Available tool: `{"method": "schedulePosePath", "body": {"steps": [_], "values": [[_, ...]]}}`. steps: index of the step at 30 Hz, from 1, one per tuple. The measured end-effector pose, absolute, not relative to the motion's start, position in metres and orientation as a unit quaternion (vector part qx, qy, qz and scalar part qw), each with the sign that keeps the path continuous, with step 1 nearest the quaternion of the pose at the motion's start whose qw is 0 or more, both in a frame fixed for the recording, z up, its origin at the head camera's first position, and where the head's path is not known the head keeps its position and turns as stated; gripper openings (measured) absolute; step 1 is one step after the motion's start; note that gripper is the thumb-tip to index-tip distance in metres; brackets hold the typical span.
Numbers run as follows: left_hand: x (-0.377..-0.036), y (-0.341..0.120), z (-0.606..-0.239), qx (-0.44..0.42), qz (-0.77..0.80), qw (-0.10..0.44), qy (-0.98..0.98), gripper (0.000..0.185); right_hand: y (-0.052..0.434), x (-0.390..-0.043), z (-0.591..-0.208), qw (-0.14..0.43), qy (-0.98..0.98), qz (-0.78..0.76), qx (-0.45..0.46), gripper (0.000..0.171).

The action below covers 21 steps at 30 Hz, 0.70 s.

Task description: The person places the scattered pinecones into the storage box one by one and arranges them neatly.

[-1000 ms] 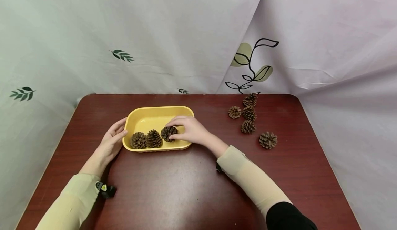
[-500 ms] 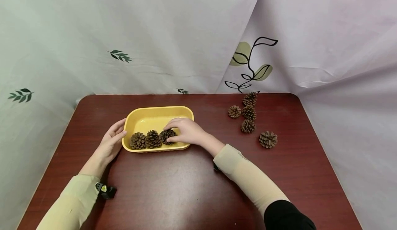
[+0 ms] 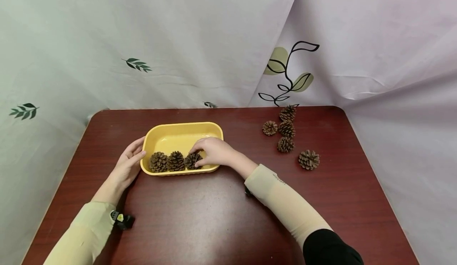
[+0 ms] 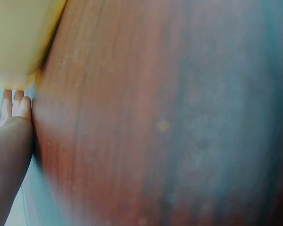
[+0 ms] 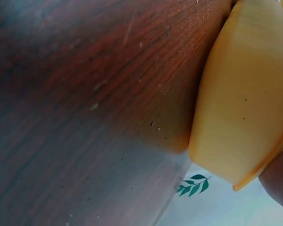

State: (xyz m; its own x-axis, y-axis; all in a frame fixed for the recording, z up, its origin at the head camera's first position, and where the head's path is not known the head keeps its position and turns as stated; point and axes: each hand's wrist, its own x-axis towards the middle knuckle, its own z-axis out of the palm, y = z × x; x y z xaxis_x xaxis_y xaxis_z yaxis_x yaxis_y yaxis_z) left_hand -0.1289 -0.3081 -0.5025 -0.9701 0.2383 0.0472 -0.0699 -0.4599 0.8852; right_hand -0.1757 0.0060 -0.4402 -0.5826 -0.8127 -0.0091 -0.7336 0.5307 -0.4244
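Right hand [image 3: 214, 152] pinches the third pine cone [image 3: 192, 160] at its 9 o'clock, inside the yellow tray [image 3: 185, 129]; left hand [image 3: 127, 162] rests flat against the tray's side.

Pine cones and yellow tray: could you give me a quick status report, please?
Left hand rests on yellow tray. Right hand pinches third pine cone in tray, beside two others. Five loose pine cones on table. Nothing in the way.
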Motion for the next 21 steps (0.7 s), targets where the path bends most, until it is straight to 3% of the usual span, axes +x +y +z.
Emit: {"method": "schedulePosePath", "body": {"steps": [21], "values": [[-0.1285, -0.3093, -0.5020, 0.079, 0.845, 0.091, 0.521, 0.048, 0.0092, -0.1742, -0.4368, 0.105, 0.864, -0.212, -0.445, 0.046]]}}
